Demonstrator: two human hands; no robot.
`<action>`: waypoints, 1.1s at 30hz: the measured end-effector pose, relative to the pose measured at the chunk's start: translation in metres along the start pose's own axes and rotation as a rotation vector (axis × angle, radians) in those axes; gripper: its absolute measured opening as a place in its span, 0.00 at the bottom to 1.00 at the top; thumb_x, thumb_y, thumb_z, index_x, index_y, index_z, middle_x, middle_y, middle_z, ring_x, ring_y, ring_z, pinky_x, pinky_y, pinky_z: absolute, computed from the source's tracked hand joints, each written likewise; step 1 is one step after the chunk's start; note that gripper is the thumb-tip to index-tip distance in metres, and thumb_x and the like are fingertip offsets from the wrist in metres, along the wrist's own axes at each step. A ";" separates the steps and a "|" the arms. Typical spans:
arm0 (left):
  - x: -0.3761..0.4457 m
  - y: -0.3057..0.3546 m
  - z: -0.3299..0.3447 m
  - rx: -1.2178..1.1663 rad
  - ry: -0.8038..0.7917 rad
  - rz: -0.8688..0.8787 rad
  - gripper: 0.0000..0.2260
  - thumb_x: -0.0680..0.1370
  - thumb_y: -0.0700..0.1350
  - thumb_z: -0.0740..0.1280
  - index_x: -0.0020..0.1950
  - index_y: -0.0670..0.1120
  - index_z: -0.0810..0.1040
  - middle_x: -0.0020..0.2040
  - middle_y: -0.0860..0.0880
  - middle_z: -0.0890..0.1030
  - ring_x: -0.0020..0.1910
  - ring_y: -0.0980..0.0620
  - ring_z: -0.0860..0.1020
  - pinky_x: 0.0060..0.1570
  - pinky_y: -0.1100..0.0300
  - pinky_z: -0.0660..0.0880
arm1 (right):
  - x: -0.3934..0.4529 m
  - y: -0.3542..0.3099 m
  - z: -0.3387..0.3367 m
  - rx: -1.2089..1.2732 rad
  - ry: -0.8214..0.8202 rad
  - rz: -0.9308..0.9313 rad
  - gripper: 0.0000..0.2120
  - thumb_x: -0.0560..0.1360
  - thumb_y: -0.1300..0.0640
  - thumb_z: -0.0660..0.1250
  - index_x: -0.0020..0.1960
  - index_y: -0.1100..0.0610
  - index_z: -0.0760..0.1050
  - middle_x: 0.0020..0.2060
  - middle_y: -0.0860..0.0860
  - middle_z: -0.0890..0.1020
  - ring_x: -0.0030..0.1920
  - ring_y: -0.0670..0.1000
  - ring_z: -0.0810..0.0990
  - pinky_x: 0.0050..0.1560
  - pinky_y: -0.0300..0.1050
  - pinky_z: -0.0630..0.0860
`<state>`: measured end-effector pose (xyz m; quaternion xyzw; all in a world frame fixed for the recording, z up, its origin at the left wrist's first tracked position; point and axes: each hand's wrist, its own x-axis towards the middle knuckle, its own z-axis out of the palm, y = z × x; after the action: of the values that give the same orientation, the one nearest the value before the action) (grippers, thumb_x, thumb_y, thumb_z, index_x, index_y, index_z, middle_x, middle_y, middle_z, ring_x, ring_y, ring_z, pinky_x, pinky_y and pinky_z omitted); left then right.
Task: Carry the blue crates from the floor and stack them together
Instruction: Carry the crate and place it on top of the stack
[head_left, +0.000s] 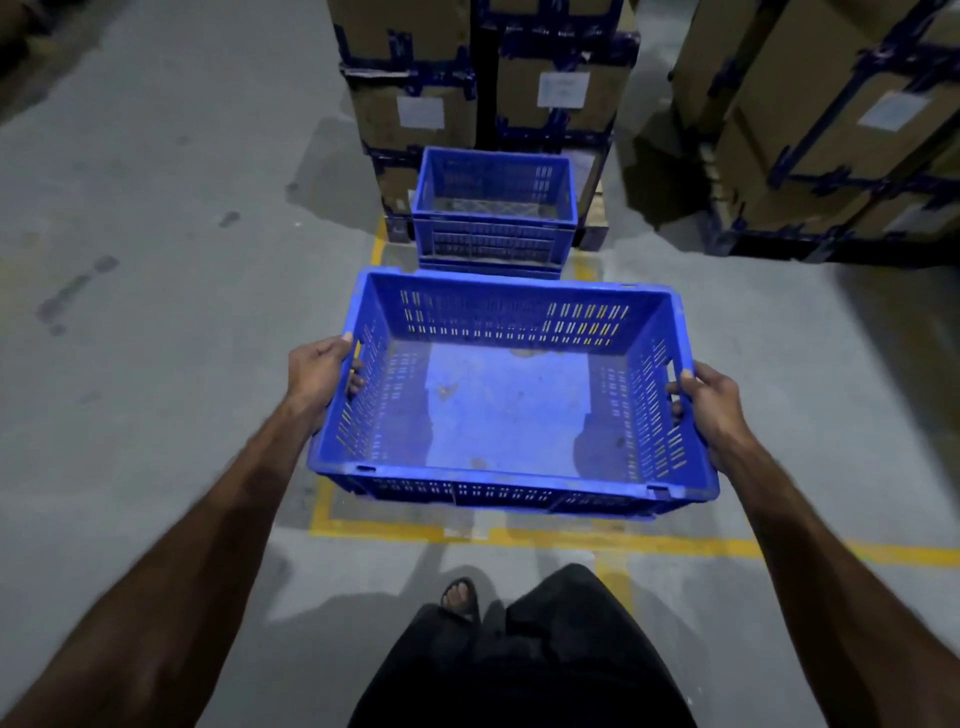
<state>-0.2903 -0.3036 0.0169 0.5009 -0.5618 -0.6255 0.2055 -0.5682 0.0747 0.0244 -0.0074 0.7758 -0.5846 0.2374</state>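
Note:
I hold an empty blue slotted crate (506, 410) level in front of me, above the floor. My left hand (318, 375) grips its left end, fingers hooked through the handle slot. My right hand (711, 402) grips the right end the same way. Ahead on the floor stands a short stack of blue crates (493, 244), nested one on another, its top crate empty. The carried crate's far rim hides the foot of that stack.
Tall stacks of taped cardboard boxes (415, 88) rise right behind the crate stack, and more boxes on a pallet (841, 119) stand at the right. Yellow floor lines (545, 538) mark a bay beneath the crate. Bare concrete floor (156, 234) spreads to the left.

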 end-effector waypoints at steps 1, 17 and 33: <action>0.013 0.010 0.003 -0.003 -0.005 0.002 0.13 0.83 0.46 0.66 0.43 0.41 0.77 0.32 0.44 0.76 0.20 0.54 0.72 0.22 0.64 0.69 | 0.012 -0.009 0.005 0.007 0.003 0.000 0.13 0.84 0.62 0.57 0.51 0.52 0.79 0.38 0.52 0.74 0.27 0.47 0.68 0.28 0.41 0.71; 0.222 0.117 0.089 -0.016 0.096 0.007 0.13 0.84 0.47 0.65 0.44 0.40 0.78 0.34 0.42 0.76 0.20 0.53 0.71 0.23 0.63 0.70 | 0.276 -0.111 0.089 -0.014 -0.075 -0.016 0.11 0.83 0.62 0.58 0.54 0.57 0.79 0.38 0.53 0.75 0.29 0.48 0.68 0.31 0.44 0.70; 0.413 0.209 0.154 -0.056 0.094 -0.002 0.11 0.83 0.46 0.65 0.47 0.39 0.77 0.35 0.41 0.75 0.21 0.52 0.71 0.23 0.62 0.70 | 0.464 -0.215 0.165 -0.027 -0.085 -0.027 0.10 0.83 0.62 0.58 0.51 0.56 0.78 0.38 0.54 0.75 0.30 0.49 0.69 0.33 0.45 0.71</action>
<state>-0.6573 -0.6248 0.0225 0.5244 -0.5332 -0.6170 0.2450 -0.9750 -0.2762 0.0194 -0.0459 0.7726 -0.5763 0.2622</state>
